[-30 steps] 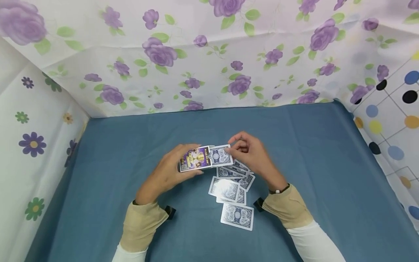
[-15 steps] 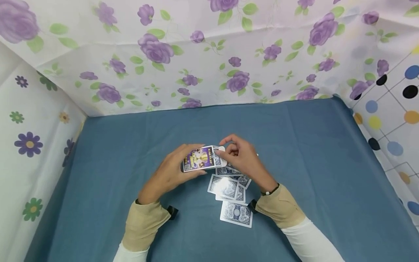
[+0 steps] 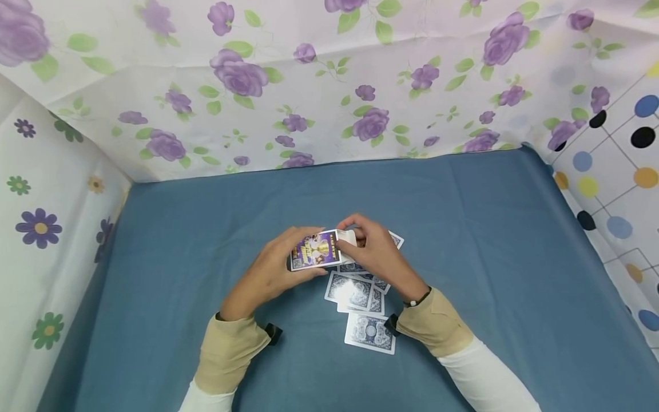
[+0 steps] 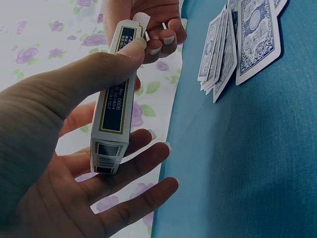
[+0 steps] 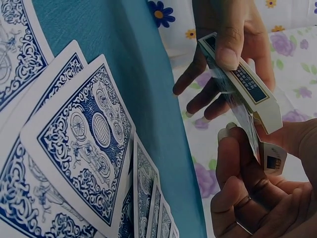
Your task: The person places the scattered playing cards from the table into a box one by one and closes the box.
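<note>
My left hand (image 3: 275,266) holds a purple-and-white playing card box (image 3: 315,250) by its long edges, thumb along one edge and fingers on the other. In the left wrist view the box's dark side label (image 4: 115,106) shows under the thumb. At the box's opened end my right hand (image 3: 378,252) has its thumb and curled fingers at the white end flap (image 5: 274,159). No card sticks out of the box now. Below the right hand, blue-backed playing cards (image 3: 350,289) lie overlapping, face down; the right wrist view shows one card's ornate back (image 5: 94,144) close up.
A blue cloth (image 3: 170,274) covers the table. A flowered sheet (image 3: 309,80) hangs along the back, with more patterned sheets at the left and right sides. One card (image 3: 369,333) lies at the near end of the spread.
A blue-backed card that stuck out of the box has slid inside, pushed left by the right hand. The right hand has moved left to the box's end flap; the left keeps its grip.
</note>
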Available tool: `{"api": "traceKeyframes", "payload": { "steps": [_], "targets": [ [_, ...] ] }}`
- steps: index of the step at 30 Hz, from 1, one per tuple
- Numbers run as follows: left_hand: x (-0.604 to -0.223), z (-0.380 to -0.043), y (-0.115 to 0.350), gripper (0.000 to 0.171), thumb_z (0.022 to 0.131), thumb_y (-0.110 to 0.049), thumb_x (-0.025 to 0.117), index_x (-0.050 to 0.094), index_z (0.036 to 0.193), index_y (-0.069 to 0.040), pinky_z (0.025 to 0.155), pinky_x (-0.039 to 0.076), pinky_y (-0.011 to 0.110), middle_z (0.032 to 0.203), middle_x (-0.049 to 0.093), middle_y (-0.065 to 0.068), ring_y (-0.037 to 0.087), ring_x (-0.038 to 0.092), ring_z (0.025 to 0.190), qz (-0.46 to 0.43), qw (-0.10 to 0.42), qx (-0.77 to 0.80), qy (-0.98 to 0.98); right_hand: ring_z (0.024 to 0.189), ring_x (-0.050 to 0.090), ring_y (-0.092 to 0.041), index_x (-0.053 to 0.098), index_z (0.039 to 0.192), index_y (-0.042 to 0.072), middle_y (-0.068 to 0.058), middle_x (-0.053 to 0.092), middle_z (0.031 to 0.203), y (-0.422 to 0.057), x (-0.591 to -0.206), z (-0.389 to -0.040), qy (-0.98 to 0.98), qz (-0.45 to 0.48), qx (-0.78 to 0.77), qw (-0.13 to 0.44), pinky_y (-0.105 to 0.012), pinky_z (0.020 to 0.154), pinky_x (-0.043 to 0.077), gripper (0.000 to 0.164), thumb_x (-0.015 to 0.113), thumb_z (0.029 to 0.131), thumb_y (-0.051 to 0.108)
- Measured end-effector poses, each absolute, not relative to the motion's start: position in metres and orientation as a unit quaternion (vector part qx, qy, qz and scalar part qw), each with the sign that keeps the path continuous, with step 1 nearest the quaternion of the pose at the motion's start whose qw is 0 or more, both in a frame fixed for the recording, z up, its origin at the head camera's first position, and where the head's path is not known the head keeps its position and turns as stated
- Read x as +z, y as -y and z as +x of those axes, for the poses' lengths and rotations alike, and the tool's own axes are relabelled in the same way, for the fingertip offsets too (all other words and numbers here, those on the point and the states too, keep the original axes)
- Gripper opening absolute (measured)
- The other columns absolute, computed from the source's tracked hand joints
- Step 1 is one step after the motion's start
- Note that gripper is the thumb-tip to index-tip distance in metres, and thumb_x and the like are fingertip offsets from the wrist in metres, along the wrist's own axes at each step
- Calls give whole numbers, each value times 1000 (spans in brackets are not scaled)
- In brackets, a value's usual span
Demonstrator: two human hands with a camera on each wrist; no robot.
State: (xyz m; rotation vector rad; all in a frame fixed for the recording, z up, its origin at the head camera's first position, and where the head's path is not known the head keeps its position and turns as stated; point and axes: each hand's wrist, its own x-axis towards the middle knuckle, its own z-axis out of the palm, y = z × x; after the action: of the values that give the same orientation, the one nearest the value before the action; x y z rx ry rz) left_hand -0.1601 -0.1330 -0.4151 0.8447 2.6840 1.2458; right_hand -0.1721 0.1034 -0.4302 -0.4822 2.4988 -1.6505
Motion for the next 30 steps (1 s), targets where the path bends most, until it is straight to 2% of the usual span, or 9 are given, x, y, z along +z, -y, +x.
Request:
{"api": "traceKeyframes", "payload": {
  "steps": [2,6,13,14,23,30],
  "targets": [
    [-414,-160,133,66,81,-43,77,53,141,-28,82,46,35,128,57,-8,12,55,99,274,31,402,-873,52,50,-17,60,115,15,2,67,71,-103,-430,-172,-824,-157,-541,55,-28,49,37,23,66,94,20],
    [-414,-160,134,66,81,-43,77,53,141,-28,83,46,35,130,56,-7,12,55,101,275,31,397,-875,51,46,-17,61,115,16,2,65,67,-102,-430,-172,-830,-156,-533,51,-28,48,35,23,66,94,22],
    [-414,-160,136,69,82,-44,76,51,143,-26,80,46,35,130,56,-6,12,55,98,271,33,399,-875,47,28,-14,62,115,18,-1,32,58,-104,-429,-174,-836,-168,-521,34,-28,49,29,25,68,93,31],
    [-414,-160,136,69,82,-44,76,51,143,-26,79,46,35,130,56,-6,12,54,98,272,32,398,-876,47,28,-13,63,114,18,-1,31,58,-104,-428,-174,-836,-168,-522,34,-28,49,29,26,68,93,31],
    [-415,-161,137,69,82,-45,76,51,143,-25,78,46,34,129,56,-5,12,54,96,279,22,387,-879,47,31,-13,63,119,10,-6,43,59,-105,-425,-173,-828,-163,-535,44,-28,48,28,34,70,91,29],
    [-414,-160,136,68,82,-45,76,51,143,-28,80,46,35,129,56,-6,12,54,98,270,27,386,-881,50,39,-15,64,113,16,-2,56,65,-108,-424,-175,-831,-163,-531,40,-28,49,33,26,69,92,30]
  ]
}}
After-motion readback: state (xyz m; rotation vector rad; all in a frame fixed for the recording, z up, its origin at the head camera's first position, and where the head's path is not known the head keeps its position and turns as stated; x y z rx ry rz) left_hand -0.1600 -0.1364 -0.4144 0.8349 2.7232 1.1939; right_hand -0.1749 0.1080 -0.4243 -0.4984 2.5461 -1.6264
